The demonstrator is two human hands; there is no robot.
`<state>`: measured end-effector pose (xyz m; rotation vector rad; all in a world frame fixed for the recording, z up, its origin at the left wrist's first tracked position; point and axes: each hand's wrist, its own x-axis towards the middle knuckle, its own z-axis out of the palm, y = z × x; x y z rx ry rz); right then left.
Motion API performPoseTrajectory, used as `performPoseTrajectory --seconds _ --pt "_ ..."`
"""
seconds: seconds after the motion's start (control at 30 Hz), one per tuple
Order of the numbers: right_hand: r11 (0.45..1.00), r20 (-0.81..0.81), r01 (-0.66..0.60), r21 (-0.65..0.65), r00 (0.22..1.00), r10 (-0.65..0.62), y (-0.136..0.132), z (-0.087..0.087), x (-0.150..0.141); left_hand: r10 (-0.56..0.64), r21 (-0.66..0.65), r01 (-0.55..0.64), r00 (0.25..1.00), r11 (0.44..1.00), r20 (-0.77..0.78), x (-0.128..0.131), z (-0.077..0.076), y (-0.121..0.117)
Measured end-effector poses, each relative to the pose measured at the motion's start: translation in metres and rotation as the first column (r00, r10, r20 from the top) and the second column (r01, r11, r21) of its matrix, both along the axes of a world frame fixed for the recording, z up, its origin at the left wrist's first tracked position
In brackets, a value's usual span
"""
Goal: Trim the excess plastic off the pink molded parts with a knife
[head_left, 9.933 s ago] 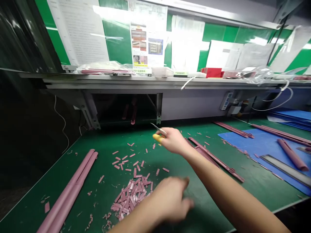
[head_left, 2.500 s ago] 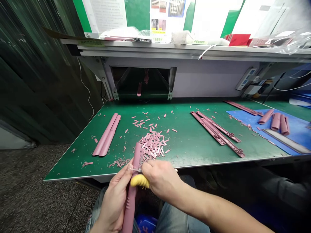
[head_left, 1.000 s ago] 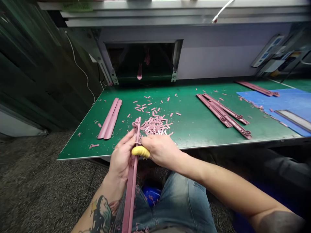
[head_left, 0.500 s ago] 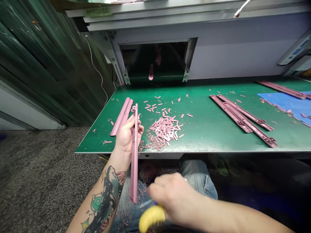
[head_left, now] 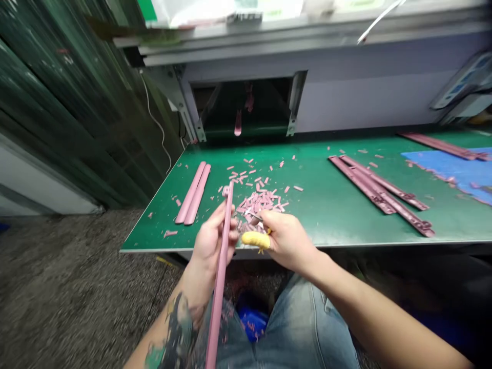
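Observation:
My left hand (head_left: 210, 240) is closed around a long pink plastic strip (head_left: 220, 287). The strip slants from above the table down over my lap, with a small looped end piece (head_left: 226, 190) at its top. My right hand (head_left: 289, 237), with a yellow cover (head_left: 255, 239) on its thumb, is just right of the strip and apart from it. It grips a small tool with a thin metal blade (head_left: 253, 214); the handle is hidden in the fingers. Behind both hands lies a heap of pink plastic scraps (head_left: 261, 200).
Two pink strips (head_left: 194, 195) lie left on the green table (head_left: 315, 205); several more strips (head_left: 378, 189) rest at the right beside a blue sheet (head_left: 453, 166). An opening (head_left: 265, 110) in the back panel holds another pink piece (head_left: 238, 123). Below is a blue container (head_left: 253, 318).
My right hand has risen from over my lap to the table edge, near the strip. My left hand and its strip have shifted slightly right, and the view has tilted.

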<state>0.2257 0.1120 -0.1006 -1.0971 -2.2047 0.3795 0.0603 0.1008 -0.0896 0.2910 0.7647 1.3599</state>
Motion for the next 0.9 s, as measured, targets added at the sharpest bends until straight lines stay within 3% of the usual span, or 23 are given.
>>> performPoseTrajectory --seconds 0.27,0.57,0.77,0.83,0.9 --pt "0.997 0.094 0.052 0.060 0.994 -0.058 -0.002 0.019 -0.003 -0.027 -0.096 0.023 0.999 0.995 -0.032 0.012 -0.012 -0.050" --pt "0.988 0.220 0.075 0.133 0.970 -0.103 -0.011 0.017 0.000 -0.049 -0.118 0.041 0.997 0.992 -0.061 0.011 -0.022 -0.065" --pt "0.984 0.330 -0.139 0.116 0.939 0.093 -0.025 0.016 0.001 -0.077 -0.147 0.059 0.990 0.987 -0.120 0.010 -0.025 -0.066" --pt "0.978 0.289 -0.192 0.077 0.944 0.162 -0.026 0.015 0.003 -0.068 -0.146 0.052 0.991 0.988 -0.112 0.012 -0.021 -0.066" --pt "0.975 0.148 -0.220 0.020 0.966 0.214 -0.025 0.015 0.006 -0.055 -0.135 0.042 0.995 0.990 -0.088 0.014 -0.015 -0.066"
